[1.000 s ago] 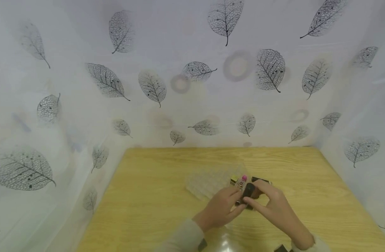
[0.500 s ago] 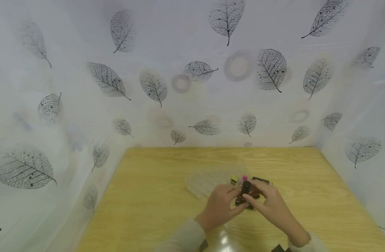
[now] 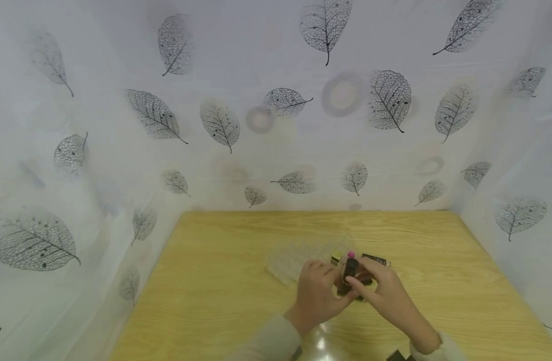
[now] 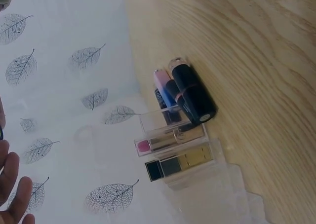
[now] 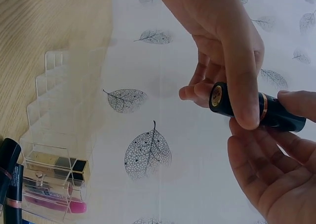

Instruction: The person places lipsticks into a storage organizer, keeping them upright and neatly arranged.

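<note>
Both hands hold one black lipstick tube (image 5: 266, 108) with a gold band, raised over the table. In the right wrist view, my left hand (image 5: 222, 46) comes from above and grips the end with a round gold label. My right hand (image 5: 281, 179) pinches the other end between thumb and fingers. The tube stands nearly upright between my left hand (image 3: 318, 296) and right hand (image 3: 388, 293) in the head view. Left-hand fingers (image 4: 12, 184) show at the left wrist view's edge. Below is a clear stepped organizer (image 3: 289, 258), holding a gold-and-black lipstick (image 4: 182, 162) and a pink lipstick (image 4: 170, 137).
Beside the organizer are a large black lipstick (image 4: 195, 93), a pink-and-blue tube (image 4: 163, 83) and other dark tubes. A black item (image 3: 375, 259) lies right of the organizer. White leaf-print sheeting (image 3: 298, 140) surrounds the wooden table (image 3: 212, 281) at the back and sides.
The black lipstick tube has shifted slightly left and turned more upright between my hands. My right hand has moved a little left with it, while my left fingers have lifted slightly.
</note>
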The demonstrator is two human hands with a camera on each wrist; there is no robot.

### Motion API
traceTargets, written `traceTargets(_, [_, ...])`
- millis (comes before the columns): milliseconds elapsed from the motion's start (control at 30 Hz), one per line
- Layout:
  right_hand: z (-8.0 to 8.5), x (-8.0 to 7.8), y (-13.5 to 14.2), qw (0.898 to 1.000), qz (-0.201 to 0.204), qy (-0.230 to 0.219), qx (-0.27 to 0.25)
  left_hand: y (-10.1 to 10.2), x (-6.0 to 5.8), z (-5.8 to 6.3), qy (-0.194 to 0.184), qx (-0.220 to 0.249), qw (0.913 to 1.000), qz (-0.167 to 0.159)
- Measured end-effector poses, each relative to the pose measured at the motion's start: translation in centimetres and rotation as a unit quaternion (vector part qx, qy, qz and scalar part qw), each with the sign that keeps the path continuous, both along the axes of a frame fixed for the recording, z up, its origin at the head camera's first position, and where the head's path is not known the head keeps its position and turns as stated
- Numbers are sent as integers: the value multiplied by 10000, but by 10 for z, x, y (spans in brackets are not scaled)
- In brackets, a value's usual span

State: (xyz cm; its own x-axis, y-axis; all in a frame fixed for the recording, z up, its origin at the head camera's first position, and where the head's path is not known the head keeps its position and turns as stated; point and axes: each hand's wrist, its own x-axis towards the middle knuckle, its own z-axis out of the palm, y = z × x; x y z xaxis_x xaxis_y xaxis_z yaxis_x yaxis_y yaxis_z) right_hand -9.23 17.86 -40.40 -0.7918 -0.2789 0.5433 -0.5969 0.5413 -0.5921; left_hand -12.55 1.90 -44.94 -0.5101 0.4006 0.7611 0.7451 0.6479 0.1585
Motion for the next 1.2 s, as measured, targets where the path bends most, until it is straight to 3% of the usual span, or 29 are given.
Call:
traceTargets(100, [1, -1, 2, 9999, -106, 69, 33, -3, -3, -3, -45, -213, 9997, -109])
traceTargets(200, [2, -2, 4, 9994, -319, 134, 67, -12, -10, -10, 34, -893, 9959, -115])
traceTargets(300, [2, -3, 7, 9987, -486, 130, 47, -25, -23, -18, 292, -1635, 9861, 90])
traceTargets(400, [1, -5, 11, 9984, -558, 46, -35, -40, -41, -27, 420, -1907, 9795, 494])
traceTargets(600, [-2, -10, 15, 9974, -695, -159, -110, -67, -82, -43, -280, -1459, 9781, 1461])
traceTargets(767, [-7, -18, 18, 9962, -848, -188, -5, -80, -104, -55, -1311, -1125, 9639, 2028])
traceTargets(900, [-13, -28, 19, 9955, -838, -449, -5, -83, -114, -67, -1748, -1036, 9546, 2179])
traceTargets(1067, [-19, -42, 17, 9921, -855, -914, -18, -80, -121, -83, -1764, -1017, 9535, 2224])
traceTargets(1200, [-23, -55, 18, 9902, -936, -1034, 68, -76, -125, -91, -1882, -915, 9524, 2215])
